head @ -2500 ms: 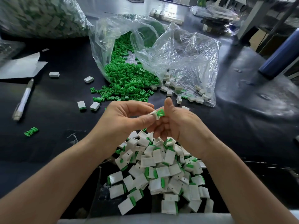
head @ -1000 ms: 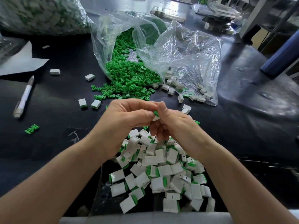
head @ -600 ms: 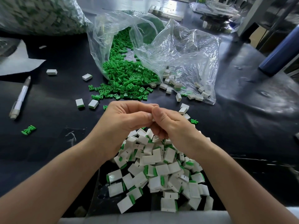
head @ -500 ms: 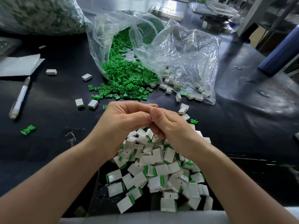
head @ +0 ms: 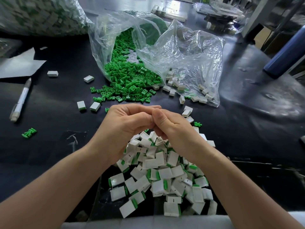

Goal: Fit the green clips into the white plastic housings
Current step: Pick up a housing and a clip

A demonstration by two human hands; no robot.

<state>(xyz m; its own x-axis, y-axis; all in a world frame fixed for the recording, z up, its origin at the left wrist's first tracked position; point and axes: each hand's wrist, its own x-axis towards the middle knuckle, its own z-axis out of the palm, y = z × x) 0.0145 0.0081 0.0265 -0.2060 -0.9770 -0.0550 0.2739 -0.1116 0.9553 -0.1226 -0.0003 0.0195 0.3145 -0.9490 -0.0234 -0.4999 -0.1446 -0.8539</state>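
Listing from my left across the black counter (head: 54, 123): one white pen (head: 20, 100) lying flat, a sheet of white paper (head: 18, 66) beyond it, and a bulging clear sack (head: 41, 14) of green-and-white parts at the far corner. One green clip (head: 29, 132) lies alone nearer me. Two single white housings (head: 52, 73) sit apart beyond the pen. Two more, each with a green edge, lie side by side just beyond my left hand (head: 125, 126).

Open clear bag (head: 105, 40), on its side, mouth toward me: green clips (head: 132, 80) heaped inside and spilling onto the counter.

My left hand and right hand (head: 173, 129) meet at centre, above the pile. The fingers (head: 132, 108) of both are curled inward, thumb tips pressed against each other. Anything pinched between them is hidden, so I cannot tell what they hold.

Below my wrists, close to me: a pile of fitted housings (head: 165, 172), white blocks with green showing at one edge.

Second clear bag (head: 189, 52), crumpled, touching the first on its right: more white housings scattered inside and at its mouth. Another single clip lies loose just right of my right hand.

Far right: a dark blue cylinder (head: 287, 52), slanted.
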